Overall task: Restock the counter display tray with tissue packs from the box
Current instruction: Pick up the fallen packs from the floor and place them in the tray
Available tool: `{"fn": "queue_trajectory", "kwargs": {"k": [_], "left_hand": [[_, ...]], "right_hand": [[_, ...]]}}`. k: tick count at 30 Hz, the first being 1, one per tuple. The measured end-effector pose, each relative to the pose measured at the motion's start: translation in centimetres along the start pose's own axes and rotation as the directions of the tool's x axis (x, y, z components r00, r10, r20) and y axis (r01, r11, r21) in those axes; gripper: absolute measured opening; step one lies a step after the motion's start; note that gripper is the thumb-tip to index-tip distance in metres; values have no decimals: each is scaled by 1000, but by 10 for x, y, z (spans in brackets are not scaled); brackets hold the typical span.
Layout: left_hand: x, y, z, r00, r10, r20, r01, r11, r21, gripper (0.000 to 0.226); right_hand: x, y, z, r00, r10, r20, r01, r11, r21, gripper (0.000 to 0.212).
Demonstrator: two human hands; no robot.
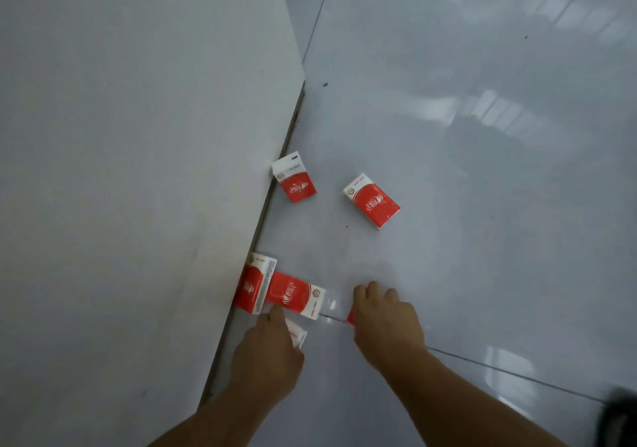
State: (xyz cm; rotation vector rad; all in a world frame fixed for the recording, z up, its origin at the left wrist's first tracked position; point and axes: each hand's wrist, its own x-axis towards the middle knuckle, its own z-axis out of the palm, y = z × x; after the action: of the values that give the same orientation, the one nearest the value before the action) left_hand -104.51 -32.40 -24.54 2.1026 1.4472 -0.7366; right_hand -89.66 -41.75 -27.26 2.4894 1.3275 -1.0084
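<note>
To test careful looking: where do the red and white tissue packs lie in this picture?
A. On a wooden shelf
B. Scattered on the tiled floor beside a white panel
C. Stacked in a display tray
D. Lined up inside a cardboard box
B: the tissue packs lie loose on the glossy tiled floor, some against the white panel; no tray or box shows.

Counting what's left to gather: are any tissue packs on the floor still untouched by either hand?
Yes: two packs, one by the panel and one in the open, lie on the floor, well beyond both hands.
</note>
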Motion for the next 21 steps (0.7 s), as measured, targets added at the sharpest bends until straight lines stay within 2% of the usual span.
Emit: {"fn": "queue_trajectory", "kwargs": {"k": [4, 8, 12, 16, 18, 21], "left_hand": [[-41, 54, -66, 1000, 26, 5, -26, 1000, -6, 65], [-126, 137, -166, 996, 76, 55, -78, 996, 36, 55], [-244, 218, -291, 980, 179, 91, -184, 982, 51, 46], [-370, 286, -433, 955, 281, 93, -287, 956, 64, 47], [-430, 307, -504, 943, 331, 38, -333, 940, 76, 49], [-514, 322, -607, 896, 408, -176, -392, 912, 120, 44]], "right_hand": [[-30, 34, -89, 995, 79, -58, -73, 993, 92, 48], [-90, 43, -249, 943, 83, -321, 3, 966, 260, 64], [-187, 38, -418, 838, 113, -534, 124, 914, 386, 73], [-293, 22, -580, 708, 88, -701, 285, 872, 397, 75], [-343, 7, -658, 629, 72, -774, 367, 850, 378, 74], [-415, -25, -765, 504, 30, -863, 501, 804, 320, 75]]}}
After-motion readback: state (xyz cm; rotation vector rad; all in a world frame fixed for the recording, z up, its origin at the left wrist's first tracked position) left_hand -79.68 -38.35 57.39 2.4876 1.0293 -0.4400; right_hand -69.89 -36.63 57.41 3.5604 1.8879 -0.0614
